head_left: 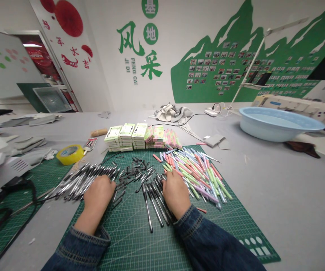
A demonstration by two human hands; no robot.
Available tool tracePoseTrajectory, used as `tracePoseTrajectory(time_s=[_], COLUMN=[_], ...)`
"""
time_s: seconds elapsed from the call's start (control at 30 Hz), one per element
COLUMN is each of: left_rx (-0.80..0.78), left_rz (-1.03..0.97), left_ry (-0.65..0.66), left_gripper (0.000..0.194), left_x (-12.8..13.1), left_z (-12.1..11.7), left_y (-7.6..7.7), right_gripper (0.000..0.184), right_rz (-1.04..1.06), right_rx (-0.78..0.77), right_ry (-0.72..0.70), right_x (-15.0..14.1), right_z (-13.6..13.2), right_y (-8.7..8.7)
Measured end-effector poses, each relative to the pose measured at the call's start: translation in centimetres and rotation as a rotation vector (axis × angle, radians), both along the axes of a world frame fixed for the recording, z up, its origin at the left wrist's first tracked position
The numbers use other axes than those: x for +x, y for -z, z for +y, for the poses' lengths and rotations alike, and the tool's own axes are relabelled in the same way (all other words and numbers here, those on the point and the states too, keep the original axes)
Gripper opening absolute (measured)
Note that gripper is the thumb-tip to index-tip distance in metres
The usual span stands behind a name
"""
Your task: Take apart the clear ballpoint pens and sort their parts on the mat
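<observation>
My left hand (99,194) is closed at the right end of a pile of clear-barrelled black pens (80,182); its fingertips are turned away, and I cannot see what they hold. Loose black pen caps (138,169) lie scattered between my hands. My right hand (177,192) curls against the right side of a fanned row of capped black pens (154,203) on the green cutting mat (140,248). Its fingertips are partly hidden among them. Just beyond that hand lies a heap of pastel-coloured pens (204,173).
Small stacked boxes (127,136) stand along the mat's far edge. A roll of yellow tape (70,154) lies to the left. Crumpled cloth (172,113) and a cable are at the back. A blue basin (281,124) sits at the right, near a sewing machine (300,107).
</observation>
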State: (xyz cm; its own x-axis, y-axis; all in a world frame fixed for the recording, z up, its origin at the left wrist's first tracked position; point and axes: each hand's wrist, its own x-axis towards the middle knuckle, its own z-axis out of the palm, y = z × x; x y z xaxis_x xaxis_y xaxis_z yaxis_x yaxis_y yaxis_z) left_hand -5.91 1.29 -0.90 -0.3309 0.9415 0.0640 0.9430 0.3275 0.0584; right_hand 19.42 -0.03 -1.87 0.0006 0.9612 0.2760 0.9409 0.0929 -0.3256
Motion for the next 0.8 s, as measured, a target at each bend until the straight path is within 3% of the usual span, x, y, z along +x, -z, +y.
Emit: tracePoseTrajectory(time_s=[0.2, 0.4, 0.53, 0.63, 0.7, 0.8], left_rx=[0.079, 0.221, 0.213, 0.047, -0.04, -0.142], left_rz=[-0.145, -0.399, -0.888, -1.223, -1.274, -1.236], left_ry=[0.014, -0.003, 0.154, 0.323, 0.4, 0.51], left_gripper=[0.029, 0.023, 0.024, 0.025, 0.022, 0.021], left_x=[-0.5, 0.1, 2.3, 5.0, 6.6, 7.2], left_z=[0.4, 0.4, -0.3, -1.4, -2.0, -2.3], left_y=[-0.3, -1.3, -1.5, -1.2, -0.9, -1.0], right_gripper=[0.018, 0.017, 0.014, 0.019, 0.018, 0.016], right_rz=[-0.077, 0.051, 0.499, 0.969, 1.216, 1.411], right_rx=[-0.025, 0.01, 0.016, -0.166, -0.28, -0.334], right_ry=[0.012, 0.011, -0.161, -0.323, -0.359, -0.358], right_x=[0.1, 0.0, -0.7, -1.7, -2.2, -2.5], right_z=[0.2, 0.0, 0.0, -0.2, -0.3, -0.4], right_y=[0.8, -0.1, -1.0, -1.1, -0.8, -0.4])
